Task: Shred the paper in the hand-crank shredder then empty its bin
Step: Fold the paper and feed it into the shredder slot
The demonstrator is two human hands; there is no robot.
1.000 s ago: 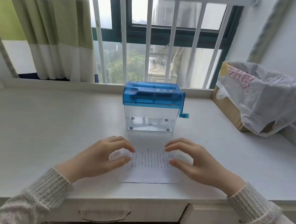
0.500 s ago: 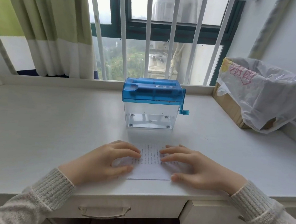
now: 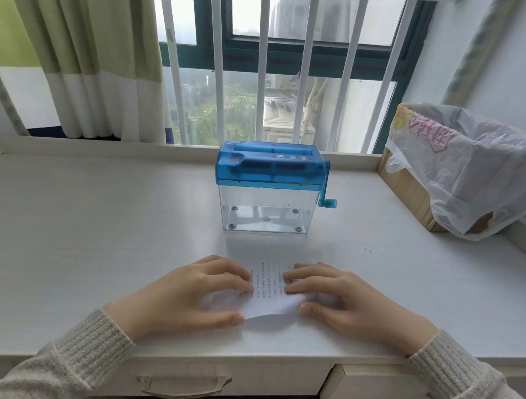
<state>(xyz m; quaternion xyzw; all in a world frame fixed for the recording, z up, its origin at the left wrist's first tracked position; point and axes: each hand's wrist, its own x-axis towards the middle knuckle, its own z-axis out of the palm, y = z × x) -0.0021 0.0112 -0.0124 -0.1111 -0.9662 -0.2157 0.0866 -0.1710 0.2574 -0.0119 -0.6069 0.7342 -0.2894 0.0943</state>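
A small hand-crank shredder (image 3: 270, 168) with a blue top stands mid-table, its crank (image 3: 328, 200) hanging on the right side. Its clear bin (image 3: 264, 205) below has nothing in it. In front of it lies a printed sheet of paper (image 3: 267, 296). My left hand (image 3: 186, 296) holds the sheet's left side and my right hand (image 3: 351, 302) its right side. Fingers lie on top and the thumbs meet the near corners. The sheet's near edge bows up off the table (image 3: 97, 234).
A cardboard box (image 3: 408, 191) lined with a plastic bag (image 3: 475, 170) sits at the table's right end, paper strips showing in it. White window bars and a striped curtain (image 3: 78, 55) stand behind. Drawers with a handle (image 3: 180, 383) run under the front edge.
Both hands came down onto the paper and drew closer together. The sheet slid slightly and its near edge lifted into a bow.
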